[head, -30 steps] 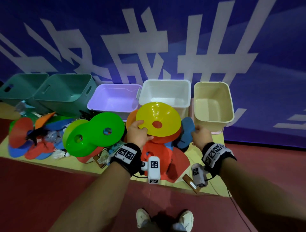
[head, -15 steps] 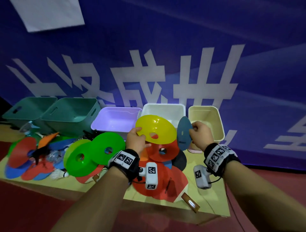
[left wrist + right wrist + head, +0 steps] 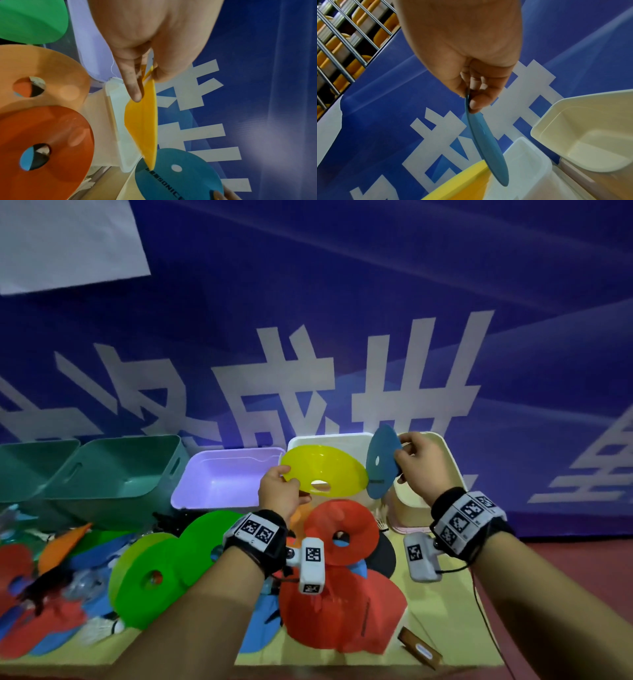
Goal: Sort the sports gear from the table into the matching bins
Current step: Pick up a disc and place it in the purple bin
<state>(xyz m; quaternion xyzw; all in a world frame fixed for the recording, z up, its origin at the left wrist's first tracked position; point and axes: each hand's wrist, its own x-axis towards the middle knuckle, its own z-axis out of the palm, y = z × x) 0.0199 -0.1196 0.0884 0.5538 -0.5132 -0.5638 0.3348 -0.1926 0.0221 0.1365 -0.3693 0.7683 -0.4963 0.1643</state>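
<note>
Left hand (image 3: 279,496) pinches the yellow disc cone (image 3: 325,474) by its rim over the white bin (image 3: 329,438), right hand (image 3: 419,465) pinches the blue disc (image 3: 382,462), lettered "SONIC", beside it

left hand (image 3: 279,496): bare, no glove
right hand (image 3: 419,463): bare, no glove
forearms: bare, no sleeves in view
left wristband (image 3: 257,537): black strap, white plate on top with two black-and-white square code markers
right wristband (image 3: 467,520): black strap, white plate with three square code markers in a row
left wrist camera (image 3: 311,565): white boxy housing, code marker on its face, another lower down
right wrist camera (image 3: 422,558): white boxy housing, one code marker, thin black cable trailing from it
</note>
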